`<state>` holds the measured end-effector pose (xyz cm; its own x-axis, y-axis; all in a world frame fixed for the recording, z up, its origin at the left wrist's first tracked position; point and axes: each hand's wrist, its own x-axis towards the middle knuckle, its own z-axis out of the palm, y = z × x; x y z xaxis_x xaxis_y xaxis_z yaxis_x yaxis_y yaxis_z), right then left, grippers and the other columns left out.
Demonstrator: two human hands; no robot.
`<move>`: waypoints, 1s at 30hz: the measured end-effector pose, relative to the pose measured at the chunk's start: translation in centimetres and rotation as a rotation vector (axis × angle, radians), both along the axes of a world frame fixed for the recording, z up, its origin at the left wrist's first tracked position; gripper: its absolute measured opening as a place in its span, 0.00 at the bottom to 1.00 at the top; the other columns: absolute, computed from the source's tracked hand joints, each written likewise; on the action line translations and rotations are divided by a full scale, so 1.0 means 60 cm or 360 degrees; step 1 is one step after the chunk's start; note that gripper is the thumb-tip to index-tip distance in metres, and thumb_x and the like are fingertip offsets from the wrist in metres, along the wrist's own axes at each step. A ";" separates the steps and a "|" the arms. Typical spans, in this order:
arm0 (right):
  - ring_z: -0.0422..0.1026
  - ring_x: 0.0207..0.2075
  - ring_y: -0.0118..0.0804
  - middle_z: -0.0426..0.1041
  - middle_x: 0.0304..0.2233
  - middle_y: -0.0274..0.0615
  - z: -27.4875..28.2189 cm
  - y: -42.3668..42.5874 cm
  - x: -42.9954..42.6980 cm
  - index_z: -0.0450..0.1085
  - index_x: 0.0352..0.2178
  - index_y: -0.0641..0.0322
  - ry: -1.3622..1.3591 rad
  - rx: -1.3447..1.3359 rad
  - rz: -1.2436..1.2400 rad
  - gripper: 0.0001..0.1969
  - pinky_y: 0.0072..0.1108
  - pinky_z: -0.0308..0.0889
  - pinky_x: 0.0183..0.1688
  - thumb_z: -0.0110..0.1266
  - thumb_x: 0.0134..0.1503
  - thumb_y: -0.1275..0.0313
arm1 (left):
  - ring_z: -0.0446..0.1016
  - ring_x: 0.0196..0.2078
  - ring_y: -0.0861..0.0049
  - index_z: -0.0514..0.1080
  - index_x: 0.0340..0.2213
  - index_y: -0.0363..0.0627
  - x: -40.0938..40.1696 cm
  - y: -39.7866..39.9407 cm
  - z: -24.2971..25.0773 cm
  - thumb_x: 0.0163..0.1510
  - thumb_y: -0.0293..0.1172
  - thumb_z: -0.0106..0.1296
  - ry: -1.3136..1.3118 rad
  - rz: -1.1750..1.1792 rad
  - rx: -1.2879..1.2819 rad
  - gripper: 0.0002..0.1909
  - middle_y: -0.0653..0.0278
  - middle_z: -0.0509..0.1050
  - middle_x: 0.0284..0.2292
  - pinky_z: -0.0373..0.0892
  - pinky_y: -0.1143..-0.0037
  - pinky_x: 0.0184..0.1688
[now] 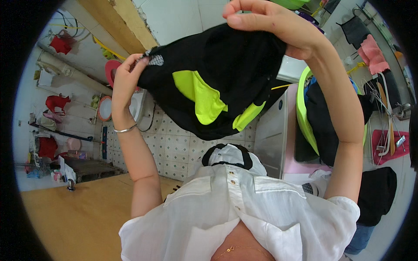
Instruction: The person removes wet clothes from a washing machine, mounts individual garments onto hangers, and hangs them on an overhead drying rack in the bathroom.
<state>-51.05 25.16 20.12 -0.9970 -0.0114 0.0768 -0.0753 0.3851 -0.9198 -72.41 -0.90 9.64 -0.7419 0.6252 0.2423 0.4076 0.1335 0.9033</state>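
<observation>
A black garment (215,55) with bright yellow-green mesh pieces (207,94) hangs stretched out before me. My left hand (130,70) pinches its left edge beside a small patch with a grey-white pattern (156,60). At the upper right, my right hand (261,21) is raised behind the garment's top right corner, with thumb and fingers curled over the top. The cloth lies against the base of that hand; whether any fingers grip it cannot be seen. The lower part of the garment hangs loose in folds.
To the right, a yellow-green basin (305,124) holding dark cloth stands on a pink and grey cabinet or appliance (272,130). Wire hangers (387,114) hang further right. A white washbasin (138,102) is beyond my left hand. A wooden door (81,222) is at lower left.
</observation>
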 end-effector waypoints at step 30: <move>0.68 0.28 0.32 0.69 0.28 0.39 -0.415 -0.239 -0.045 0.63 0.39 0.68 -0.0423 -0.0641 -0.0296 0.15 0.21 0.66 0.33 0.39 0.55 0.67 | 0.70 0.47 0.69 0.62 0.50 0.34 0.093 0.057 -0.068 0.61 0.45 0.34 -0.1895 -0.1557 0.1002 0.26 0.56 0.70 0.45 0.66 0.72 0.51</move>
<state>-53.77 10.82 -4.78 -0.9650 0.1462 -0.2177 0.2173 -0.0191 -0.9759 -66.85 2.51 5.53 -0.0973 0.9650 0.2435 -0.7987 -0.2217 0.5594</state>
